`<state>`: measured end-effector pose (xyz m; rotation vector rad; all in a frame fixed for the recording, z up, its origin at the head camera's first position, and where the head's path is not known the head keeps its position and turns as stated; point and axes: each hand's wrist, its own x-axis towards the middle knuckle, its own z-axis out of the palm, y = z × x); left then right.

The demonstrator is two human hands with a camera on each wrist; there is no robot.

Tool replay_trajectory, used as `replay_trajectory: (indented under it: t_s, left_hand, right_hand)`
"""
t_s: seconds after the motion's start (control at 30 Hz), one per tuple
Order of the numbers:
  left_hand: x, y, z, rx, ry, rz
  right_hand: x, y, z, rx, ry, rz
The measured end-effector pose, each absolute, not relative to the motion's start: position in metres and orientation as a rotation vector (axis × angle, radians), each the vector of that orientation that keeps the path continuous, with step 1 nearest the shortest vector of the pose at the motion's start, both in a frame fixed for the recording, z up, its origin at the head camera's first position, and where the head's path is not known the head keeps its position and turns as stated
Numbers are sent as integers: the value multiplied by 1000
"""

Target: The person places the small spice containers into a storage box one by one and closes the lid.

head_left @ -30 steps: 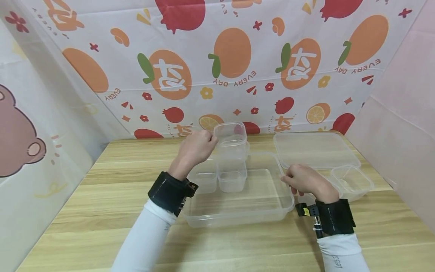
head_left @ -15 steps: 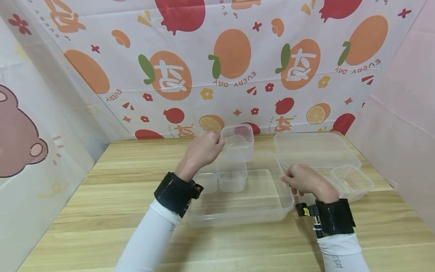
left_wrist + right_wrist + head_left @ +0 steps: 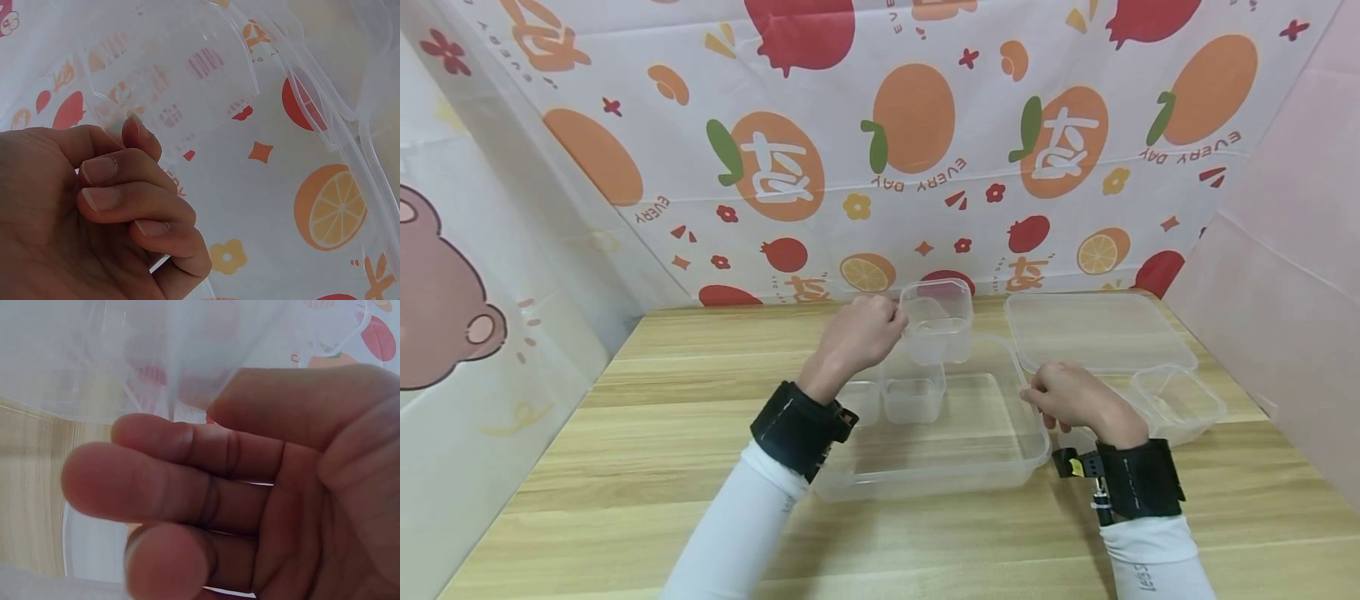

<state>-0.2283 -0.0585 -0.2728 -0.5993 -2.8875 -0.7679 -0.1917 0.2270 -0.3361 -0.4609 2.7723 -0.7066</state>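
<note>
The large clear rectangular plastic container (image 3: 925, 483) lies with its long axis running left to right in front of the person. A small clear open-topped plastic tub (image 3: 937, 333) is up at the container's far side, behind the two small tubs inside it, and appears raised above the far rim; whether it touches anything beneath cannot be told. The person's left hand (image 3: 863, 333), just left of this tub, is the nearer one, its fingers curled and pinching the tub's edge. The right hand (image 3: 1078, 400) is at the container's right end, thumb and finger pinching its side wall, which probably steadies it.

What any shift of the tub seems to turn on is its place relative to the container: it lies beyond the right inner tub (image 3: 913, 404), which stands just beside the left inner tub (image 3: 865, 402), both in the container's left part. Bare floor extends from that pair to the container's right wall, with a strip on their near side too. Outside the right end, a flat clear plastic lid (image 3: 1101, 333) and another clear tub (image 3: 1191, 427) take up room; left of the container, the pale wooden table (image 3: 625, 500) offers open surface.
</note>
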Motion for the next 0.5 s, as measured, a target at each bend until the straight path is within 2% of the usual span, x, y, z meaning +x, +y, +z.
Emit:
replay_trajectory:
  t_s: [0.5]
  left_hand:
    - [-226,-47,-274,-612,-2935,-726]
  right_hand:
    - [-193,227,-337,-470,2771,-699]
